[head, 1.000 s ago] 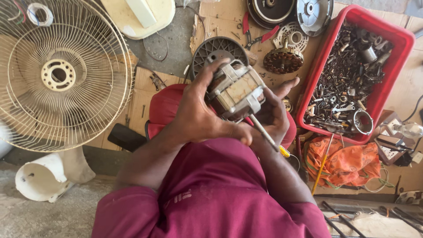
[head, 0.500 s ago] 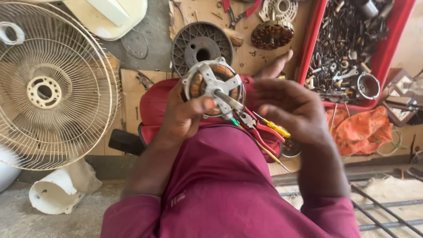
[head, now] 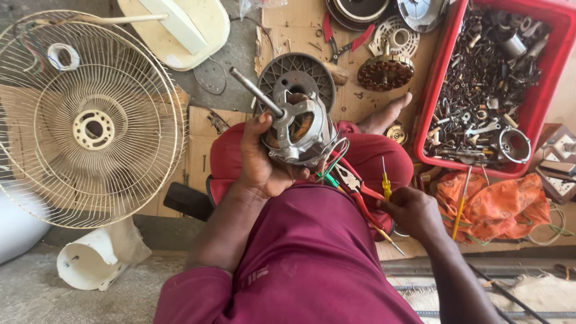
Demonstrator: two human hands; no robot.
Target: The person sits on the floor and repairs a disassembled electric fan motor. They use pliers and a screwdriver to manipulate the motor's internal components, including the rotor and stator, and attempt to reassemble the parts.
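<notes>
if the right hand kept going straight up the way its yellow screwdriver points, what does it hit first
Probably the red-clad knee just beyond the right hand: the yellow screwdriver points up across it. Past that lie the foot and the wound motor part on the cardboard, though depth is unclear.

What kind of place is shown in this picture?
Probably a small fan repair workshop on the floor: the left hand holds a fan motor, beside a wire fan guard and a red tray of metal parts.

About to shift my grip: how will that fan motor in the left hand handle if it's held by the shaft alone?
The motor is probably heavy for its size: metal housing, copper windings showing. Held by the thin, smooth shaft alone, it would likely slip or swing. The left hand cups the body, which looks steadier. The trailing wires are floppy and may snag.
</notes>
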